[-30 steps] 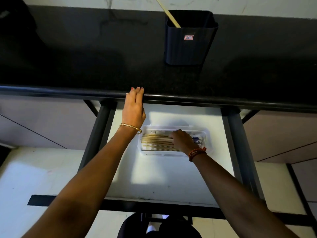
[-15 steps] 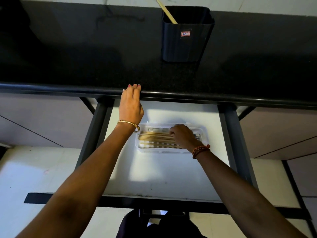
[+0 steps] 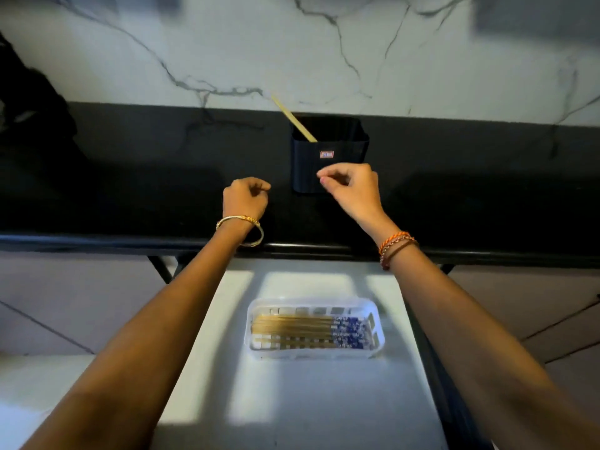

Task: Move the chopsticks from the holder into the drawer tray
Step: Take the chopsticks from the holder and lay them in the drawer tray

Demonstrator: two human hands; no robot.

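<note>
A dark square holder (image 3: 337, 147) stands on the black counter with one pale chopstick (image 3: 293, 119) leaning out of it to the left. Below, in the open white drawer (image 3: 292, 401), a clear plastic tray (image 3: 259, 347) holds several chopsticks (image 3: 302, 329) laid flat, blue patterned ends to the right. My right hand (image 3: 352, 190) hovers just in front of the holder, fingers loosely curled, holding nothing. My left hand (image 3: 245, 196) is over the counter left of the holder, curled into a loose fist, also empty.
The black counter edge (image 3: 97, 241) runs across above the drawer. A marble wall (image 3: 292, 43) rises behind the holder. Dark drawer rails (image 3: 164, 267) flank the drawer, with cabinet fronts on both sides. A dark object (image 3: 29, 102) sits at the far left.
My right hand left the chopsticks in the tray and rose to the holder. My left hand came off the counter edge and moved up over the counter. The view tilted upward.
</note>
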